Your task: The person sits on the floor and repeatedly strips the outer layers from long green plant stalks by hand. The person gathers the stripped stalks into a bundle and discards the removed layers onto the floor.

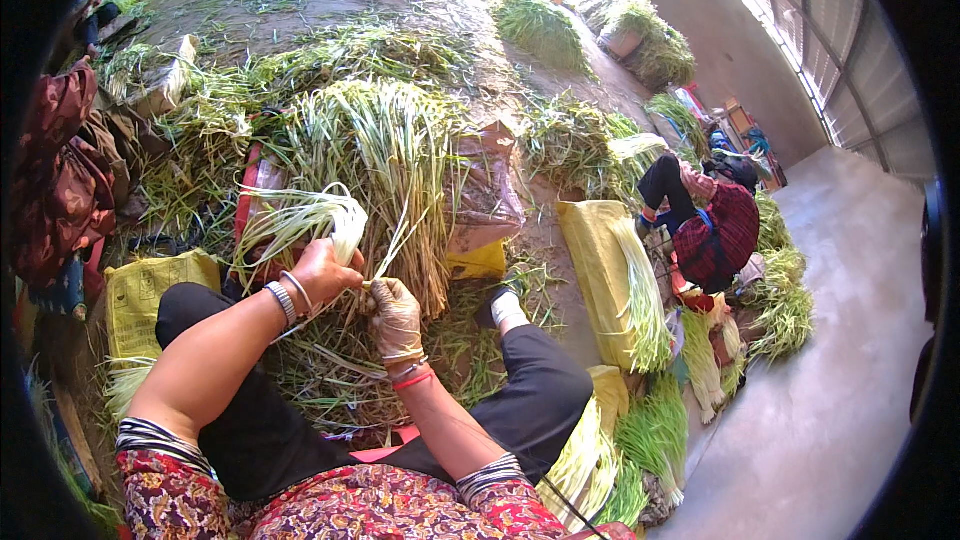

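A bunch of pale peeled chive-like stalks [347, 221] is gripped in my left hand [326, 272], with the leaves drooping to the left. My right hand [396, 317] wears a thin translucent glove and pinches the lower end of a thin stalk [391, 247]. The fingertips of both hands nearly meet at that end. Just beyond them stands a large heap of unpeeled stalks [394, 142], green at the top and brownish toward the roots. Stripped leaves and peelings [322, 382] cover the ground between my legs.
To the right, pale stalks [637, 292] lie along a yellow woven sack [592, 270]. A person in a dark red checked top [716, 236] sits beyond it. At left are another person's patterned sleeve [64, 165] and a yellow printed sack [161, 296]. A plastic-covered block [487, 180] adjoins the heap.
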The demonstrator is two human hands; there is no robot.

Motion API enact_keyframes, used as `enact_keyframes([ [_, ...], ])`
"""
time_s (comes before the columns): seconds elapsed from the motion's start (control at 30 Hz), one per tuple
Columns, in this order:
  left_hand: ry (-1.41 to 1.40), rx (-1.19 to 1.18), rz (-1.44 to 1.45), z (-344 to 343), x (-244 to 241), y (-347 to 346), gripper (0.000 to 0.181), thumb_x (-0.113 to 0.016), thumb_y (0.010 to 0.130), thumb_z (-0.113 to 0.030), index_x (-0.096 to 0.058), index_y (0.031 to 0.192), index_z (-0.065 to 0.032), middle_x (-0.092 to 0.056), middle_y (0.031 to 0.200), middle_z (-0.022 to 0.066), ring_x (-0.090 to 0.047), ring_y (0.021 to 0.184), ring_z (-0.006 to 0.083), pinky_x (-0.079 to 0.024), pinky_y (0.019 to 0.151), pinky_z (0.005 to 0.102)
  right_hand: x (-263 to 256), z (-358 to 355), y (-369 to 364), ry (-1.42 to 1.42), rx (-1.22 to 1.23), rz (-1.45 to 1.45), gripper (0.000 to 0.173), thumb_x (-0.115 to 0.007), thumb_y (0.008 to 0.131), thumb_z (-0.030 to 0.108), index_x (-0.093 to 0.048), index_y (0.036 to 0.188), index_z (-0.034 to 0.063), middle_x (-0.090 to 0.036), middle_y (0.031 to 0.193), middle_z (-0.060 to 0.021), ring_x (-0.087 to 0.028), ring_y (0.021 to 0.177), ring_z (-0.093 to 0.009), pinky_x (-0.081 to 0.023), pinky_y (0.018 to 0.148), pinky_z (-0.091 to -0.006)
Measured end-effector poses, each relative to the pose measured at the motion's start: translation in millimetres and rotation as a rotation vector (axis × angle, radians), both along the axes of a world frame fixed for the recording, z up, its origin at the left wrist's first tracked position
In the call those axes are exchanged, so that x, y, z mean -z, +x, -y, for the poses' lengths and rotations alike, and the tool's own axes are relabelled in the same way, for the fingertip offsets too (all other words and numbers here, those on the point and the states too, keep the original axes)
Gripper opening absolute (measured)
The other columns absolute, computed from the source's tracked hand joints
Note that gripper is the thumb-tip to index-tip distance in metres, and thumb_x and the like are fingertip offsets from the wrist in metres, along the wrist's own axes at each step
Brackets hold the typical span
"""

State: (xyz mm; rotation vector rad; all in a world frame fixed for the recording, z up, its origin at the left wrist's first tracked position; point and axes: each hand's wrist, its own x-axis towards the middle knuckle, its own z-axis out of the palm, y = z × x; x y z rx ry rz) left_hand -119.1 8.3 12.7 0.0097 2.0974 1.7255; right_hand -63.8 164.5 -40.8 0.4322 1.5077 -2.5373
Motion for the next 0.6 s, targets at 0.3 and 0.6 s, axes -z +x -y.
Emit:
enact_keyframes([
  [0.3, 0.029, 0.097, 0.007, -9.0, -4.9, 3.5, 0.019, -0.075, 0.073, -0.005, -0.065, 0.088, -0.0023, -0.062, 0.074, 0.0005, -0.055, 0.063, 0.0083, -0.046, 0.057, 0.0245, -7.9, -7.1, 6.3, 0.031, -0.014, -0.023, 0.013, -0.062, 0.093, 0.02, -0.06, 0.09, 0.0081, -0.058, 0.068, 0.0027, -0.045, 0.051, -0.004, -0.032, 0.044, -0.0167],
  [0.6, 0.125, -0.073, -0.16, -6.7, 11.7, -10.5, 0.018, -0.069, 0.066, 0.0, -0.063, 0.083, -0.0019, -0.062, 0.074, 0.0022, -0.059, 0.066, 0.0126, -0.05, 0.062, 0.028, 37.1, 20.4, 59.0, 0.596, -0.441, -0.197, 0.011, -0.06, 0.088, 0.014, -0.059, 0.082, 0.0045, -0.061, 0.072, -0.0047, -0.053, 0.061, -0.015, -0.045, 0.058, -0.0282],
])
